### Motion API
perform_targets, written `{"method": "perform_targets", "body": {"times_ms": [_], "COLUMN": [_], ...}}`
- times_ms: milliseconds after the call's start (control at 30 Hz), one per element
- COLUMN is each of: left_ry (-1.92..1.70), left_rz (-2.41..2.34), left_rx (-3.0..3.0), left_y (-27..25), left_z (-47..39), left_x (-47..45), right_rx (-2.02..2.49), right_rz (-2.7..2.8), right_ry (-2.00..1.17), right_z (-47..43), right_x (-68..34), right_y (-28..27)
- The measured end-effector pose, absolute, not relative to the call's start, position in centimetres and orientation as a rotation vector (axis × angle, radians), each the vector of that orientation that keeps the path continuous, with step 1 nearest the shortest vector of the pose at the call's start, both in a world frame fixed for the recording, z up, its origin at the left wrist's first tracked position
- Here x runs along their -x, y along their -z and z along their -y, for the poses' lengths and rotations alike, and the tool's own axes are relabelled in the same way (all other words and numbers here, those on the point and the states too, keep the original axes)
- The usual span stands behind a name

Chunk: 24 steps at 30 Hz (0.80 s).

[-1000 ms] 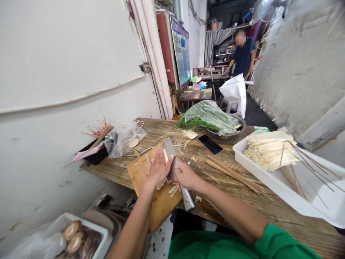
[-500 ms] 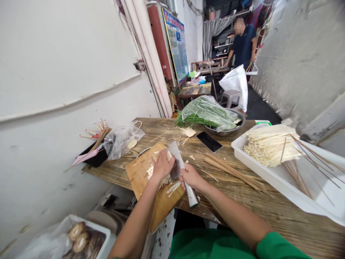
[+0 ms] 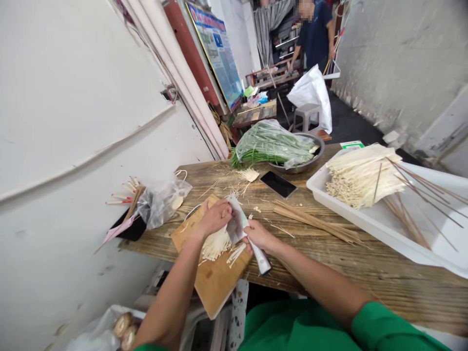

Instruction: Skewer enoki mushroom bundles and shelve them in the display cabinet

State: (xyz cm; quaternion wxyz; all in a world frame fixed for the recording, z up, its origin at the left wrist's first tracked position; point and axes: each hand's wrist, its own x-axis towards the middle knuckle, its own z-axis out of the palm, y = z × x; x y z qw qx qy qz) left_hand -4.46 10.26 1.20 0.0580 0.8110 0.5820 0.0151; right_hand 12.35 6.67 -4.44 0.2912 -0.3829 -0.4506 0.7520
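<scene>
My right hand is closed around the handle of a cleaver, its broad blade standing over the right part of a wooden cutting board. Curled fingers of my left hand rest against the far part of the blade, with a pale bit of enoki showing at the fingertips. Loosened enoki mushrooms lie in a pile on the board just below that hand. A few cut strands lie beside the blade's near edge. The board overhangs the table's near edge.
A white tray at right holds enoki and skewers. Bamboo skewers, a phone and a metal bowl with bagged greens share the table. At left are a plastic bag and black box. A person stands beyond.
My left fingers have curled in by the blade, and the hand has shifted up off the enoki, showing more of the pile. The cleaver stays close to its place. The view has tilted.
</scene>
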Motion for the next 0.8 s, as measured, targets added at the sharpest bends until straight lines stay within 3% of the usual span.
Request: {"method": "perform_targets", "body": {"times_ms": [500,800], "left_ry": [0.183,0.181], "left_rz": [-1.111,-1.113], "left_rx": [-2.646,-2.692], "left_y": [-2.0,-1.0], "left_z": [-14.7,-15.0], "left_x": [5.6,6.1], "right_rx": [1.002,0.903], "right_rz": [1.158,1.191], "right_ry": [-2.064,-2.059], "right_z": [-7.3,-7.9], "right_x": [-13.2,-12.9], "right_y": [5.6,7.2]}}
